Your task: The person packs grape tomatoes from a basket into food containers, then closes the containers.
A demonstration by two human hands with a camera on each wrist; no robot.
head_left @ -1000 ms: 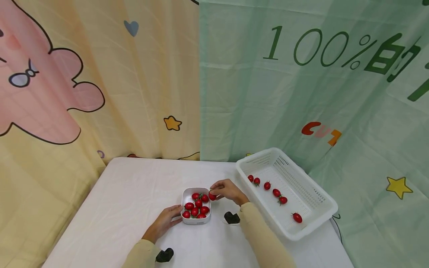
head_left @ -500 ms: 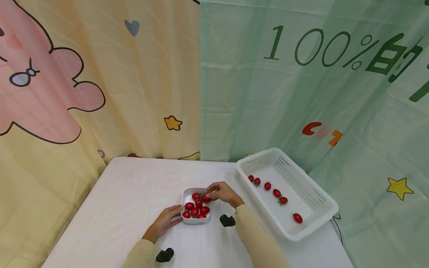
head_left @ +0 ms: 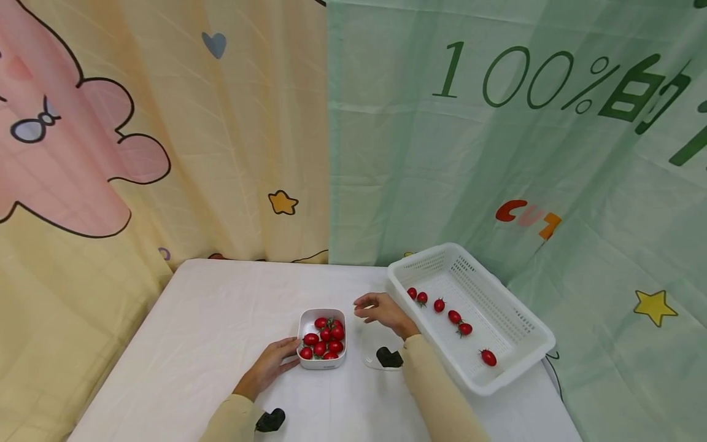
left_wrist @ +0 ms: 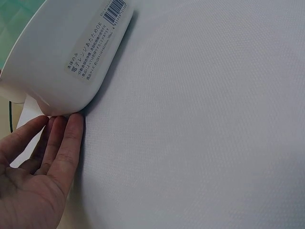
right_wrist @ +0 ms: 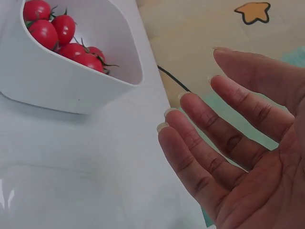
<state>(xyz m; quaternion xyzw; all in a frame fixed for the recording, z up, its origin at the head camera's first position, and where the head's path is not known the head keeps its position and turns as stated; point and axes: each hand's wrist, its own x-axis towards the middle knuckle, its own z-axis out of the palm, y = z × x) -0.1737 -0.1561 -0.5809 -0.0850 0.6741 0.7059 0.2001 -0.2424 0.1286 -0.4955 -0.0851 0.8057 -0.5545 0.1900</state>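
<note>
A small white box (head_left: 323, 364) stands on the table with several red cherry tomatoes (head_left: 320, 348) in it, some with green stems. My left hand (head_left: 273, 363) touches the box's left side; in the left wrist view its nearly straight fingers (left_wrist: 69, 143) meet the box's lower corner, beside a printed label (left_wrist: 97, 43). To the right of the box, my right hand (head_left: 384, 313) is raised and holds nothing. In the right wrist view its fingers (right_wrist: 205, 117) are spread loosely, apart from the box wall (right_wrist: 52, 86).
A white slotted basket (head_left: 516, 319) stands at the right with several cherry tomatoes (head_left: 455, 317) scattered along its floor. A clear, flat, rounded piece (head_left: 369, 361) lies on the white table (head_left: 237, 301) under my right wrist. Printed curtains (head_left: 248, 141) hang behind the table.
My right hand brought a cherry tomato over the box's right edge, let it go inside, and moved back to the right, its fingers now loose. The left hand stayed at the box.
</note>
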